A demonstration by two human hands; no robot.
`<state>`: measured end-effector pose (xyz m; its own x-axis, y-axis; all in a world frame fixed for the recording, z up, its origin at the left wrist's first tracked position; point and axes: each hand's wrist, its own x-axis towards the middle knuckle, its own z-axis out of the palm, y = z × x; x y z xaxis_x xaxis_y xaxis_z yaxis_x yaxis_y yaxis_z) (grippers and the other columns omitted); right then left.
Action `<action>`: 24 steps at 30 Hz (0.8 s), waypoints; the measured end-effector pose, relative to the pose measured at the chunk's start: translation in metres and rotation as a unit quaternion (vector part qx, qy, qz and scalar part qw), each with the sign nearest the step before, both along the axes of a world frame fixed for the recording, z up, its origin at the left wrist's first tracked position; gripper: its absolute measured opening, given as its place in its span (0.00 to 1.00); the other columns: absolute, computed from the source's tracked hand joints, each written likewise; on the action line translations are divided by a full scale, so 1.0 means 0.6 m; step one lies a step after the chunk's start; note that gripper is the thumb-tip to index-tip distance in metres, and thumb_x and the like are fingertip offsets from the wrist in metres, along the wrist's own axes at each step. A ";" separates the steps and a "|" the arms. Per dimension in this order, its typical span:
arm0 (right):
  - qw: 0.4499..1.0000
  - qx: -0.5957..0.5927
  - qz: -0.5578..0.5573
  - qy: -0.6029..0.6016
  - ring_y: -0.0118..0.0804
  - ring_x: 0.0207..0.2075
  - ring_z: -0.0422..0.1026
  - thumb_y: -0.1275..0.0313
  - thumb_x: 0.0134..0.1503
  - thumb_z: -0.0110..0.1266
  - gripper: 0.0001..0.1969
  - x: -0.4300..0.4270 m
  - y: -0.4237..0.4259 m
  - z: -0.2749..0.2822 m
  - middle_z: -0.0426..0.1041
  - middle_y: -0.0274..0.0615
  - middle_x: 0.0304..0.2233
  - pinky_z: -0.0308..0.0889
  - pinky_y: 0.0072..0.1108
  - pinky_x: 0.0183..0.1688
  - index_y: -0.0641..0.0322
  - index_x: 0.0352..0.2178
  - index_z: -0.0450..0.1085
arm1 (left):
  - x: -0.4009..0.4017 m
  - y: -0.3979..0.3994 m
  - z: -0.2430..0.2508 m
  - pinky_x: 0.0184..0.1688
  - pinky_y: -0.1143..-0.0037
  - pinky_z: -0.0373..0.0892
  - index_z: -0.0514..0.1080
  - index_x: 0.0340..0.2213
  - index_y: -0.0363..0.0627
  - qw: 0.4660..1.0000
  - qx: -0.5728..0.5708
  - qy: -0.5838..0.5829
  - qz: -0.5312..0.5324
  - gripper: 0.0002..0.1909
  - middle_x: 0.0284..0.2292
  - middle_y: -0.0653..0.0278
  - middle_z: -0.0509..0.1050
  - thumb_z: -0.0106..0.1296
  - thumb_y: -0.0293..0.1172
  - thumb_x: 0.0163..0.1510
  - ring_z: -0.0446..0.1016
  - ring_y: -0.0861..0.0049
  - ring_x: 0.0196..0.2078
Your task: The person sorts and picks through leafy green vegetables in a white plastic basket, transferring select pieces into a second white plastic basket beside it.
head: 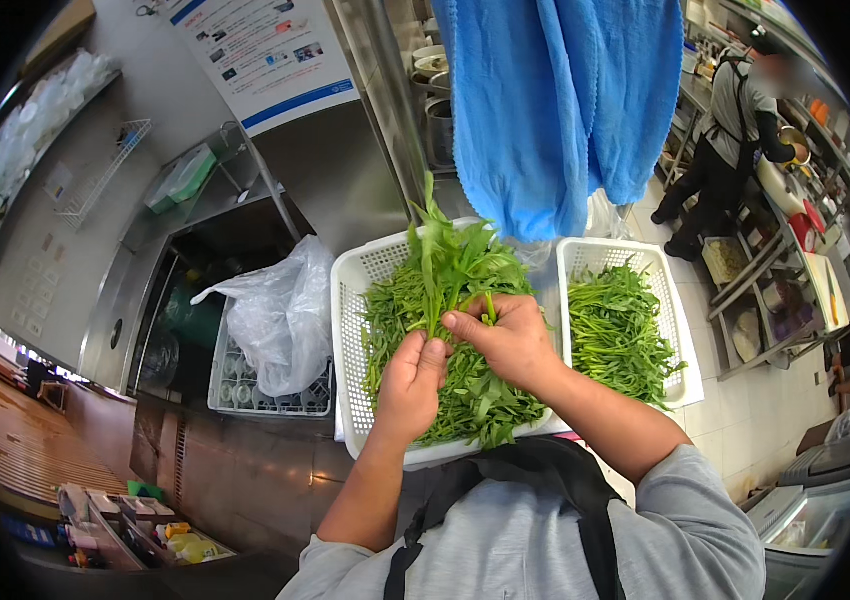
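Over a large white perforated plastic basket (350, 375), both hands meet at a bunch of leafy green vegetable stems (436, 281). My left hand (413, 379) pinches the lower ends of the stems between thumb and fingers. Close on its right, my right hand (511, 337) has its thumb against the bunch and short green stems between its curled fingers. Loose greens (500, 401) fill the basket beneath both hands. On the right, a smaller white plastic basket (684, 360) holds more cut greens (616, 330), stems and leaves together.
Left of the large basket, a clear plastic bag (282, 322) lies on a rack of glasses (245, 394). Blue towels (560, 105) hang just beyond the baskets. A person in an apron (732, 127) stands at a steel shelf counter at the upper right, holding a metal bowl (795, 142).
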<state>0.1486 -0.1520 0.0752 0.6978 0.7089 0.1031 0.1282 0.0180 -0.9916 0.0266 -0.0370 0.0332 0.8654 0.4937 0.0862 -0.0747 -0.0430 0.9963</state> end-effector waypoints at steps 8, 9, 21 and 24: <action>0.965 -0.009 -0.027 -0.261 0.40 0.20 0.69 0.71 0.50 0.62 0.09 -0.046 0.041 -0.077 0.71 0.45 0.19 0.63 0.26 0.25 0.66 0.22 0.72 | -0.032 0.016 -0.042 0.25 0.82 0.59 0.66 0.32 0.40 0.973 -0.214 -0.025 0.083 0.14 0.22 0.71 0.63 0.39 0.38 0.66 0.60 0.87 0.23; 0.954 0.021 -0.009 -0.299 0.42 0.21 0.70 0.73 0.49 0.62 0.07 -0.060 0.047 -0.087 0.71 0.46 0.20 0.64 0.27 0.25 0.66 0.22 0.72 | -0.039 0.022 -0.047 0.25 0.82 0.59 0.66 0.31 0.41 0.975 -0.198 -0.040 0.092 0.14 0.21 0.72 0.62 0.39 0.38 0.66 0.60 0.87 0.22; 0.915 0.001 0.094 -0.393 0.47 0.24 0.73 0.77 0.49 0.60 0.05 -0.101 0.092 -0.150 0.72 0.46 0.25 0.68 0.31 0.25 0.65 0.26 0.69 | -0.087 0.092 -0.100 0.28 0.73 0.66 0.63 0.27 0.37 0.978 -0.048 0.066 0.190 0.15 0.24 0.59 0.73 0.41 0.37 0.64 0.71 0.76 0.26; 0.891 0.016 0.085 -0.445 0.44 0.23 0.73 0.83 0.42 0.58 0.08 -0.100 0.099 -0.146 0.72 0.41 0.25 0.68 0.29 0.23 0.62 0.25 0.68 | -0.087 0.076 -0.133 0.29 0.73 0.66 0.63 0.27 0.37 0.967 0.077 0.100 0.219 0.15 0.23 0.60 0.72 0.41 0.37 0.64 0.70 0.76 0.25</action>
<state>0.0886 -0.0927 -0.0123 0.2111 0.7838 0.5841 0.8570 0.1390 -0.4962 -0.0254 0.0087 -0.0466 0.5825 0.8119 0.0395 0.1782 -0.1749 0.9683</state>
